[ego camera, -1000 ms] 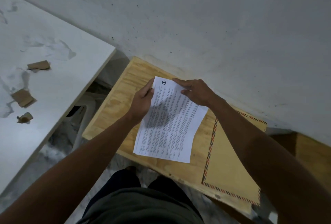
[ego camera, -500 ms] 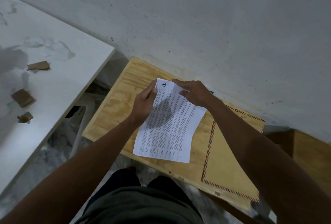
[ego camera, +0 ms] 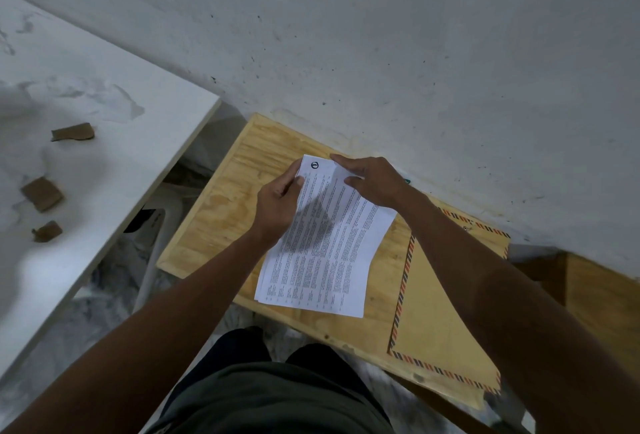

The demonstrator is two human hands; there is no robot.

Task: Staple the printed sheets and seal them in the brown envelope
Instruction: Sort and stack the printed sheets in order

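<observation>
The printed sheets [ego camera: 325, 253] form a white stack with columns of small text and a round black logo at the top. They hang slightly bowed over the plywood board [ego camera: 221, 211]. My left hand [ego camera: 277, 205] grips their upper left edge. My right hand [ego camera: 367, 179] holds the upper right corner, fingers laid across the top. The brown envelope [ego camera: 436, 322], edged with red and dark stripes, lies flat on the board to the right, partly under my right forearm. A small teal object [ego camera: 407, 180] peeks out behind my right hand. No stapler can be made out.
A white table [ego camera: 114, 142] stands to the left with three torn brown cardboard scraps [ego camera: 41, 192]. A grey-white wall [ego camera: 381, 52] runs right behind the board. My dark-clothed lap [ego camera: 277, 399] is below the board's near edge.
The sheets stay in both hands at about the same spot. Their lower edges now look slightly fanned at the bottom left. My left fingers have shifted a little along the top edge.
</observation>
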